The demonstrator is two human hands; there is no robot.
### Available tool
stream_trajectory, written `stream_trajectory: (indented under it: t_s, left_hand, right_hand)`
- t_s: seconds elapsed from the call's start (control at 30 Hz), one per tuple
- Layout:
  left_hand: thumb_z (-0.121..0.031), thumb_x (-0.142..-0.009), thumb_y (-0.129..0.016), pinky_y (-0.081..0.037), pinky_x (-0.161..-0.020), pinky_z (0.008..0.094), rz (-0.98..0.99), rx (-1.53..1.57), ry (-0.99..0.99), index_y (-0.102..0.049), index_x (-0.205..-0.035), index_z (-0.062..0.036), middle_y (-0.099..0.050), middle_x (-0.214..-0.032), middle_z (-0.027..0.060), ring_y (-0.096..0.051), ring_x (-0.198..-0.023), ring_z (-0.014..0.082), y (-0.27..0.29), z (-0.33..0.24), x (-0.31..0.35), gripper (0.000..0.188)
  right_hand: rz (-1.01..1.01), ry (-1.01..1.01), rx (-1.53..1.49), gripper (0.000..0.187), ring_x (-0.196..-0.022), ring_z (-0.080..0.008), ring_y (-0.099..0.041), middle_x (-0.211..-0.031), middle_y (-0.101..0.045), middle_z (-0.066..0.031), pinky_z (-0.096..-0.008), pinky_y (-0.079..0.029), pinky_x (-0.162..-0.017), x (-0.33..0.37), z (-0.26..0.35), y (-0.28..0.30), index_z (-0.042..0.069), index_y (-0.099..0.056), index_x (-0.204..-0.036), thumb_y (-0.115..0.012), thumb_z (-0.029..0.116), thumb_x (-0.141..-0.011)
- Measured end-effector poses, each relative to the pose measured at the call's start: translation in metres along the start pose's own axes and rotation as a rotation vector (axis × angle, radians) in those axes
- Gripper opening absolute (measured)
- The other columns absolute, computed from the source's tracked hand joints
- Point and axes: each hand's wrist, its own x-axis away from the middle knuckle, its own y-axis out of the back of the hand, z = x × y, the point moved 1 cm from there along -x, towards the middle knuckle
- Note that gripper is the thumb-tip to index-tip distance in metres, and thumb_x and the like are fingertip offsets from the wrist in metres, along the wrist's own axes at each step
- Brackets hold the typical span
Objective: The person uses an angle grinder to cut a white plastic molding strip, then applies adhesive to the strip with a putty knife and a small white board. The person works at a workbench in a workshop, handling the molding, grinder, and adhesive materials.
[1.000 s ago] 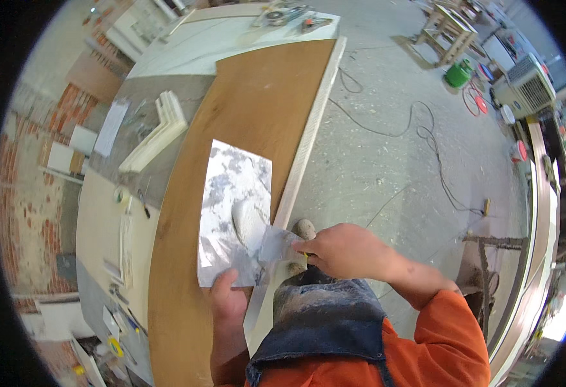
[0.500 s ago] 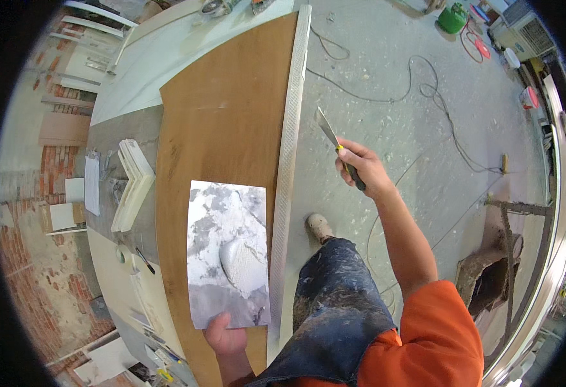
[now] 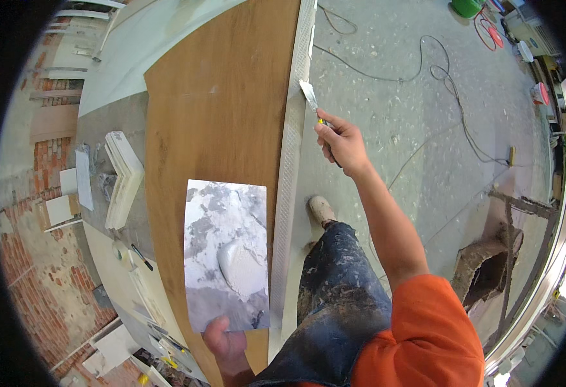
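My left hand grips the lower edge of a flat grey-and-white smeared board, thumb on top. A mound of white paste sits on that board. With fingers wrapped round its dark handle, my right hand holds a putty knife, white paste on its blade. The blade tip meets or hovers just over the long pale strip with a dimpled pattern; contact cannot be made out. This strip runs along the right edge of a brown wood-grain panel.
Left of the panel lie white angled moulding pieces and a dark pen-like tool. A black cable winds over the grey floor. A rough hollow block stands lower right, a red-and-white bucket farther back.
My right hand has moved left and slightly up, bringing the putty knife from over the floor to the dimpled strip. The board in my left hand stays nearly in place. The view has shifted slightly.
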Motion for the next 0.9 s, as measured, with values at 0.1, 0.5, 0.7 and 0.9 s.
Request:
stream_trajectory:
  t_s: [0.1,0.5,0.7,0.9]
  left_hand:
    - [-0.020,-0.069,-0.059,-0.037,-0.114,0.0491,0.021,-0.062,-0.039,-0.040,-0.150,-0.0100,-0.048,-0.145,0.0116,-0.047,-0.135,0.0348,-0.001,0.000,-0.003,0.084]
    - [-0.018,-0.062,-0.058,-0.034,-0.117,0.0486,0.035,-0.160,-0.086,-0.039,-0.150,-0.0057,-0.046,-0.148,0.0127,-0.044,-0.138,0.0355,-0.026,-0.012,-0.001,0.091]
    - [-0.016,-0.061,-0.058,-0.036,-0.116,0.0510,-0.021,-0.087,-0.047,-0.041,-0.149,-0.0074,-0.047,-0.147,0.0132,-0.044,-0.137,0.0375,-0.025,-0.009,0.001,0.090]
    - [-0.014,-0.064,-0.060,-0.038,-0.114,0.0545,-0.023,-0.079,0.003,-0.040,-0.150,-0.0076,-0.048,-0.146,0.0131,-0.045,-0.137,0.0390,-0.021,-0.013,0.001,0.088]
  right_hand:
    - [0.003,-0.016,0.145,0.042,-0.054,-0.0078,-0.051,-0.073,-0.059,-0.0011,-0.0261,-0.042,-0.046,0.011,-0.005,0.004,0.005,-0.062,-0.137,-0.067,0.018,-0.097]
    - [-0.221,0.252,0.778,0.042,-0.076,-0.0196,-0.068,-0.098,-0.074,-0.0151,-0.0374,-0.055,-0.075,0.031,-0.047,0.020,0.012,-0.065,-0.135,-0.069,0.022,-0.094]
    - [-0.009,-0.134,-0.172,0.041,-0.057,-0.0113,-0.055,-0.075,-0.061,-0.0017,-0.0273,-0.042,-0.046,0.048,-0.036,0.024,0.008,-0.060,-0.139,-0.063,0.022,-0.100]
    - [0.024,-0.124,-0.260,0.042,-0.054,-0.0120,-0.054,-0.076,-0.063,-0.0039,-0.0271,-0.040,-0.046,0.033,-0.038,0.003,0.007,-0.057,-0.141,-0.061,0.023,-0.101]
